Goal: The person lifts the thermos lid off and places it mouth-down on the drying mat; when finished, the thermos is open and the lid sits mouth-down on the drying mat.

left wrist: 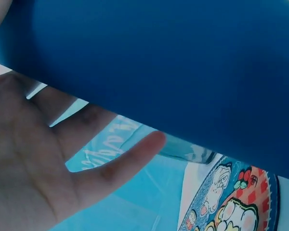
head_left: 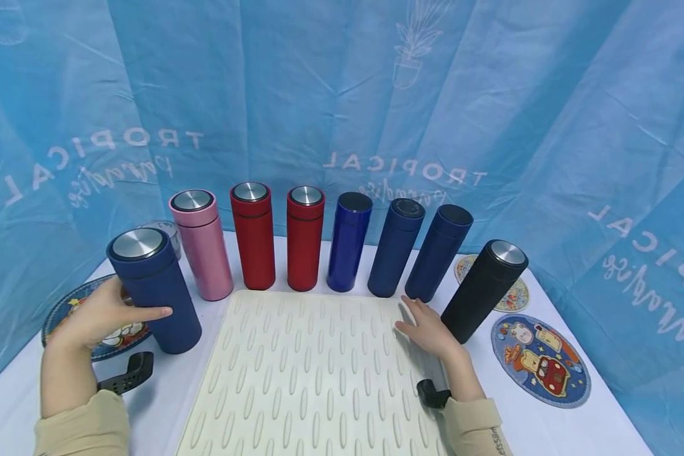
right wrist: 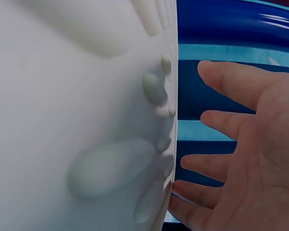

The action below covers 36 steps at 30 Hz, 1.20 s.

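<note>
My left hand (head_left: pixel 105 311) holds a wide navy thermos bottle (head_left: pixel 162 291) with a silver lid, at the left of the table. Its thumb lies across the front while other fingers pass behind. In the left wrist view the bottle's blue side (left wrist: pixel 173 72) fills the top, and the little finger sticks out below it. At the upper right of a white ribbed mat (head_left: pixel 302 373), my right hand (head_left: pixel 430 330) has its fingers spread and holds nothing. Nearest to it are a navy thermos (head_left: pixel 439 253) and a black thermos (head_left: pixel 481 294).
An arc of thermos bottles stands behind the mat: pink (head_left: pixel 206 253), two red, glossy blue (head_left: pixel 349 244) and navy (head_left: pixel 396 250). Round cartoon coasters lie at left (head_left: pixel 114 341) and right (head_left: pixel 538 361). A clear glass (head_left: pixel 173 235) is partly hidden behind the left bottle. Blue curtains (head_left: pixel 330 95) surround the table.
</note>
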Each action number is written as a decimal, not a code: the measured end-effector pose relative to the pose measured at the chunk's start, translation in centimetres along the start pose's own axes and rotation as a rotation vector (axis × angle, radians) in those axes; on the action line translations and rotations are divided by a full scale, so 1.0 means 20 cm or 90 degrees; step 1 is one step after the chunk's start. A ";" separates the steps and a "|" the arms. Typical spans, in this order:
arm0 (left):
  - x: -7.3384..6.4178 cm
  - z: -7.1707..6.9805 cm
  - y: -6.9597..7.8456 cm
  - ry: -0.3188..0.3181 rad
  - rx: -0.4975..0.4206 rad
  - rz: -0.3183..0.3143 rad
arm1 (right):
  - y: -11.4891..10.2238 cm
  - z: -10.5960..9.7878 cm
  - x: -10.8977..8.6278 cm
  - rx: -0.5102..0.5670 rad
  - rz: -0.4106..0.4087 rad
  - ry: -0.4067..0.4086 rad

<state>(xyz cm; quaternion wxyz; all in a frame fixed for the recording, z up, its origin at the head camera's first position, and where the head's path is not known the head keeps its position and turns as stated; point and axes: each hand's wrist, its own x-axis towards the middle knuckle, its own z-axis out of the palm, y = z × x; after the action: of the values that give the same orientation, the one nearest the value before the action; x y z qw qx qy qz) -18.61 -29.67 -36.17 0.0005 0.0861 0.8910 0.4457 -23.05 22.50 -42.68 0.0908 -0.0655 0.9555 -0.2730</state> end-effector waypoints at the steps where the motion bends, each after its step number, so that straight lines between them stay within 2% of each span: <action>1: 0.00 0.00 0.00 0.007 0.001 0.007 | 0.00 0.00 0.00 0.000 -0.001 0.000; 5: 0.00 0.03 0.06 0.041 0.012 0.026 | 0.00 0.00 0.00 -0.001 -0.002 0.001; 13: 0.04 0.15 0.28 0.103 -0.003 0.071 | -0.01 -0.01 -0.01 -0.017 -0.015 0.000; 17: 0.07 0.22 0.39 0.128 -0.002 0.104 | -0.01 -0.01 -0.01 -0.012 -0.017 0.001; 22: 0.12 0.31 0.49 0.144 -0.029 0.173 | -0.01 -0.01 -0.01 -0.013 -0.009 -0.003; 24: 0.14 0.34 0.52 0.143 -0.047 0.202 | -0.01 -0.01 -0.01 -0.016 -0.010 -0.001; 27: 0.16 0.39 0.56 0.144 -0.052 0.220 | -0.01 -0.01 0.00 -0.016 -0.010 0.002; 32: 0.16 0.47 0.60 0.157 0.004 0.215 | -0.01 -0.01 0.00 -0.012 -0.012 -0.001; 36: 0.17 0.51 0.60 0.150 0.041 0.209 | -0.01 0.00 0.00 -0.012 -0.013 -0.001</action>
<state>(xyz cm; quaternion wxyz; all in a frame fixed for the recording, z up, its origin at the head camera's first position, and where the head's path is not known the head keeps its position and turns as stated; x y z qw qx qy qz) -19.29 -13.91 -32.53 -0.1792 0.1776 0.8726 0.4183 -23.02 22.45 -42.57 0.0880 -0.0766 0.9572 -0.2647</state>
